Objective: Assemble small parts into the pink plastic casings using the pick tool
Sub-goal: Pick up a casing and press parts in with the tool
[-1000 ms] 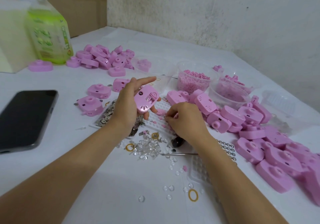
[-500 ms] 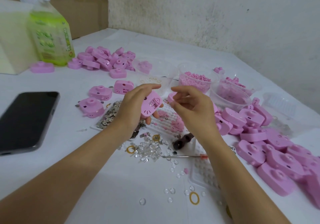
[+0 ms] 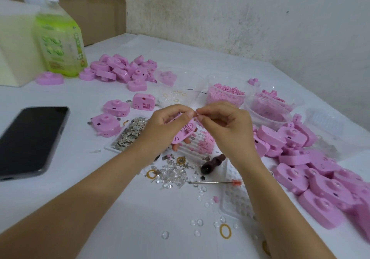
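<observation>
Both forearms bare, entering from the bottom edge and converging toward centre. Left hand (image 3: pixel 166 127) raised, fingers and thumb curled round a casing (image 3: pixel 183 135). Right hand (image 3: pixel 226 126) level with it, thumb and forefinger pinching a tiny part (image 3: pixel 197 116) at the casing's upper edge, other fingers curled under. Thumb and forefinger tips of both hands meet.

Passage lies between phone (image 3: pixel 30 138) and loose parts (image 3: pixel 174 175); casings (image 3: pixel 328 190) block the right.
</observation>
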